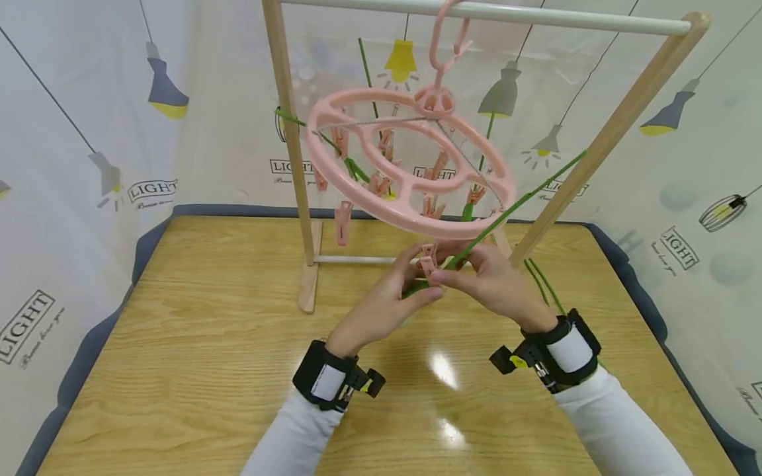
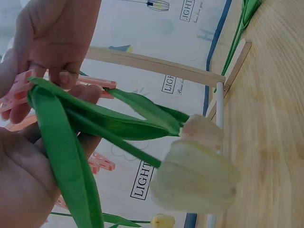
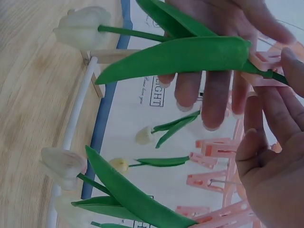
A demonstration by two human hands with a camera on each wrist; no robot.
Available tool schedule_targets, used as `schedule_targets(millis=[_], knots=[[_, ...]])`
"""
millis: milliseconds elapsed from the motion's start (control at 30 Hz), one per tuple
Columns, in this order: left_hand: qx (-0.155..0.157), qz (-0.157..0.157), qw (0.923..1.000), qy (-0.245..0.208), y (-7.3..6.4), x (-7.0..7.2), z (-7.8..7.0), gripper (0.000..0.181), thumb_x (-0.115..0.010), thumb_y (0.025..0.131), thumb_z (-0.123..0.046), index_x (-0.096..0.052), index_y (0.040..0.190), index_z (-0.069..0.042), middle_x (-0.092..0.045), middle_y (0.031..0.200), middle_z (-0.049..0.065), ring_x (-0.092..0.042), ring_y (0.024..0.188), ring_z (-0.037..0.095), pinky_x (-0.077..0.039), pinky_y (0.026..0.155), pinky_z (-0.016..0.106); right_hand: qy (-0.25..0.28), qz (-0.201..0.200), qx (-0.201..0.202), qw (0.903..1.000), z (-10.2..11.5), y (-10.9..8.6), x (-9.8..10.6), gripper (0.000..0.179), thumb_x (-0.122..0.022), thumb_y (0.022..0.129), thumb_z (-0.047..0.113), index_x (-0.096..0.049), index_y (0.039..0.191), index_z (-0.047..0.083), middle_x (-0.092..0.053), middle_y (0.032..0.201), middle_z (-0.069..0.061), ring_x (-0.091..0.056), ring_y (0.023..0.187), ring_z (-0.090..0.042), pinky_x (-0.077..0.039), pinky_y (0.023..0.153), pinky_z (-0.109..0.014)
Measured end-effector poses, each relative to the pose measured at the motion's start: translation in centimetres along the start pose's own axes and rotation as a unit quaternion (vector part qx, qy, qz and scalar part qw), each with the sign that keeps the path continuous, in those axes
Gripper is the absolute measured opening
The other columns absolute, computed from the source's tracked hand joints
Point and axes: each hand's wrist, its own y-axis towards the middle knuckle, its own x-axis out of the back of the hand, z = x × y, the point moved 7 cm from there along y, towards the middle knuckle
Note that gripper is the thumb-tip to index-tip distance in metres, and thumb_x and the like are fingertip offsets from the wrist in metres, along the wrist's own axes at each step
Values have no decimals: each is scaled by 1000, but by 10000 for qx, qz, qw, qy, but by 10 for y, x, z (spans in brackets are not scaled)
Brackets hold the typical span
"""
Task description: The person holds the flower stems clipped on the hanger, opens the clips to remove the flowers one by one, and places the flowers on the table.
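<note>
An artificial white tulip (image 2: 194,175) points head-down, its green leaves (image 3: 175,54) across my left hand (image 1: 381,301). In the right wrist view the left fingers lie fairly straight behind the leaves, thumb apart. My right hand (image 1: 497,281) pinches a pink clothespin (image 1: 428,261) between thumb and fingers, where the tulip's stem (image 1: 524,198) passes. That stem slants up to the right. Above both hands hangs a round pink clip hanger (image 1: 411,198). Whether the clothespin's jaws grip the stem, I cannot tell.
A wooden stand with a white top bar (image 1: 536,16) carries the hanger. More tulips, such as a pale pink-white one (image 3: 64,166) and a yellow one (image 3: 118,165), hang from other clips. Green stems (image 1: 544,284) lie at the table's right. Behind is a lamp-printed cloth (image 1: 232,132).
</note>
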Motion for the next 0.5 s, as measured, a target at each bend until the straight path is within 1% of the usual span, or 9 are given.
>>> schedule_targets(millis=[67,133,233,300,333,400,467,500], knots=[[-149,-52,9998,-115,1,0,-1,67,-56,98,-16,-18,153,-18,-46,146,17,-50,127,25,-50,101,46,-11,11,-33,10000,2,2,-3,15,-66,89,1,-65,104,-1,-66,106,-9,-54,107,-17,-42,94,-48],[-238,-77,9996,-133,1,0,-1,58,-54,99,-14,-26,150,-12,-52,138,19,-56,120,27,-53,97,44,-63,23,44,10000,5,3,-5,14,-65,89,0,-63,103,-2,-65,103,-15,-56,101,-18,-44,90,-45],[-265,-115,9996,-39,-1,2,-1,44,-48,102,-16,-36,143,-9,-64,117,20,-63,103,26,-56,89,40,-107,27,144,9998,8,4,-7,15,-63,90,-2,-62,105,-2,-65,101,-16,-56,93,-18,-46,82,-36],[-240,-146,9996,91,-3,4,0,40,-44,104,-18,-39,142,-9,-66,105,19,-63,96,24,-57,85,38,-167,50,181,9997,10,4,-7,16,-62,91,-1,-62,107,-1,-66,102,-15,-58,90,-18,-48,78,-32],[-235,-164,9995,153,-4,6,0,39,-43,104,-19,-39,142,-10,-66,102,18,-63,94,23,-57,83,38,-204,58,174,9996,11,3,-6,17,-61,92,-1,-62,109,-1,-67,105,-15,-58,91,-17,-49,77,-31],[-240,-199,9991,290,-6,9,0,41,-41,105,-22,-39,144,-11,-67,98,16,-63,90,21,-57,81,37,-262,55,128,9996,11,1,-4,21,-58,94,2,-62,115,0,-67,112,-15,-59,97,-16,-50,81,-32],[-270,-209,9989,333,-7,11,0,42,-41,105,-22,-38,145,-13,-67,97,16,-63,90,21,-57,81,38,-291,-31,78,9995,12,-2,0,25,-56,96,4,-62,120,1,-66,119,-16,-59,104,-15,-50,86,-33],[-281,-224,9987,352,-8,12,0,42,-41,105,-23,-39,146,-13,-67,97,16,-63,89,21,-57,81,38,-343,-98,71,9993,13,-4,3,26,-56,97,5,-62,122,1,-66,122,-15,-58,108,-14,-50,88,-32]])
